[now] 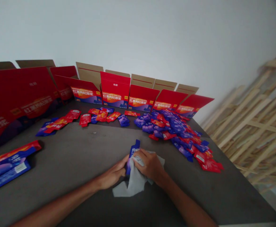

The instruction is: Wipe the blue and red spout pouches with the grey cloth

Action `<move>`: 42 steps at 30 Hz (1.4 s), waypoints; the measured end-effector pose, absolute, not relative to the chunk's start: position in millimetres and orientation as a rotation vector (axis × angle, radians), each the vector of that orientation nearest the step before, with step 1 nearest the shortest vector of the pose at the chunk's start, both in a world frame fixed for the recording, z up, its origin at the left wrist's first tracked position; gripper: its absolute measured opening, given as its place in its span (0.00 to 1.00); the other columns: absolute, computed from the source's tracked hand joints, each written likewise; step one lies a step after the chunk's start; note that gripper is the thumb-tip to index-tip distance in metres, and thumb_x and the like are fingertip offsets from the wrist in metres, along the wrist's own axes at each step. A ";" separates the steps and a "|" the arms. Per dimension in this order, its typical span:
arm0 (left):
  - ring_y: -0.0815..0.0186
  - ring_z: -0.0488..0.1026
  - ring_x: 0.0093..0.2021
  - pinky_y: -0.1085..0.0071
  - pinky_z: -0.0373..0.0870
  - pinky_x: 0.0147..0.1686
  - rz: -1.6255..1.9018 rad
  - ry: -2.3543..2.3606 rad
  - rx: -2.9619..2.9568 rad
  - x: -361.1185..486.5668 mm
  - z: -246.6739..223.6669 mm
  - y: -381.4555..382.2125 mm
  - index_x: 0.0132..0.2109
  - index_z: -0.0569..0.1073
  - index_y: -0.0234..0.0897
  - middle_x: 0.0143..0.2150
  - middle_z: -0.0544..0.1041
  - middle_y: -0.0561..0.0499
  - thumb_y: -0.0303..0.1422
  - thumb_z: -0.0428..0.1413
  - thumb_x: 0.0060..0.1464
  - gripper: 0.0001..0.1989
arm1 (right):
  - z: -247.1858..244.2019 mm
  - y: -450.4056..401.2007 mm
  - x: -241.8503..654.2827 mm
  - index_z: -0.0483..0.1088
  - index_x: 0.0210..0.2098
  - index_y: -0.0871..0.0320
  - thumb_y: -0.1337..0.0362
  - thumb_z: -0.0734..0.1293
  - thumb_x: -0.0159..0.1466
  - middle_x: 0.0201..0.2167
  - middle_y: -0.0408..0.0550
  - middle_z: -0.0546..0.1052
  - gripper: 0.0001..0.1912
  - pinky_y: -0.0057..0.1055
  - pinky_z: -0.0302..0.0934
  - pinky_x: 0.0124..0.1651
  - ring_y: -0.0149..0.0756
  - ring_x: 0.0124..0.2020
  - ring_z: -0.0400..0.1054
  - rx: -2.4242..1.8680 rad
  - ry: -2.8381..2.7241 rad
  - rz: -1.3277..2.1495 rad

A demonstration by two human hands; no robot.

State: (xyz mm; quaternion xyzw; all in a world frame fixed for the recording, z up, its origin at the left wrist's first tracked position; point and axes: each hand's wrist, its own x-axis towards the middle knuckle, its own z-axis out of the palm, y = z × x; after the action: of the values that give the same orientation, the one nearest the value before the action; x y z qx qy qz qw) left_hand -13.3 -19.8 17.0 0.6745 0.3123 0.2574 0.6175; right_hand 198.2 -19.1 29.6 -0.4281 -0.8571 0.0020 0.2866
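Note:
My left hand (115, 173) is closed on the lower end of a blue-purple pouch (133, 151), which tilts upright over the near part of the table. In my right hand (149, 164) is a pale grey cloth (136, 181), its fingers pressing part of it against the pouch's face. The cloth's loose end hangs down below both hands. To the right of my right hand lies a large heap of red and blue-purple pouches (175, 129). The lower part of the held pouch is partly covered by my fingers and the cloth.
Open red cartons (115, 91) stand in a row along the wall, with larger red cartons (17, 104) at left. Several loose pouches (102, 115) lie before them. More pouches (12, 164) rest at the near left of the dark table (81, 151). Wooden slats (258, 126) lean at right.

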 end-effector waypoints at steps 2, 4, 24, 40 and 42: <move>0.52 0.45 0.71 0.55 0.43 0.68 0.601 0.704 1.499 -13.7 15.4 -19.3 0.72 0.46 0.44 0.73 0.52 0.56 0.24 0.46 0.48 0.44 | 27.3 -23.6 193.3 0.70 0.44 0.53 0.64 0.67 0.64 0.38 0.44 0.77 0.08 0.27 0.62 0.34 0.35 0.34 0.73 -1.074 -2.393 -0.007; 0.51 0.45 0.71 0.54 0.44 0.67 0.583 0.703 1.461 -14.2 14.8 -18.8 0.72 0.45 0.44 0.73 0.53 0.56 0.24 0.47 0.47 0.45 | 26.0 -26.3 190.8 0.70 0.44 0.53 0.63 0.67 0.64 0.37 0.43 0.77 0.09 0.27 0.62 0.33 0.34 0.32 0.72 -1.039 -2.443 -0.010; 0.54 0.47 0.72 0.54 0.36 0.70 0.665 0.684 1.439 -12.5 16.3 -18.8 0.70 0.55 0.43 0.72 0.55 0.54 0.28 0.49 0.55 0.35 | 32.0 -24.0 195.6 0.70 0.44 0.53 0.64 0.69 0.62 0.37 0.44 0.77 0.11 0.28 0.62 0.32 0.35 0.32 0.72 -0.981 -2.457 -0.004; 0.57 0.67 0.56 0.60 0.59 0.59 0.705 0.744 1.417 -4.2 20.4 -19.5 0.63 0.68 0.42 0.56 0.75 0.49 0.33 0.52 0.57 0.25 | 38.7 -15.8 208.4 0.70 0.42 0.55 0.64 0.64 0.67 0.37 0.47 0.77 0.05 0.28 0.66 0.41 0.36 0.38 0.74 -1.210 -2.007 0.024; 0.61 0.70 0.47 0.66 0.65 0.51 0.793 0.801 1.292 -1.3 16.6 -17.4 0.62 0.67 0.40 0.50 0.76 0.49 0.32 0.54 0.56 0.26 | 37.5 -18.0 206.1 0.70 0.41 0.55 0.63 0.64 0.67 0.35 0.47 0.77 0.05 0.28 0.66 0.40 0.35 0.36 0.74 -1.152 -2.030 0.043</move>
State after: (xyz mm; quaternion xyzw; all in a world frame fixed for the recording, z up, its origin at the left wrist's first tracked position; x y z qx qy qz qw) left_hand -1.3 -17.4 16.6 0.5697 0.3533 0.3496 0.6545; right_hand 206.1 -18.0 37.5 -0.4539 -0.7996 0.0169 0.3928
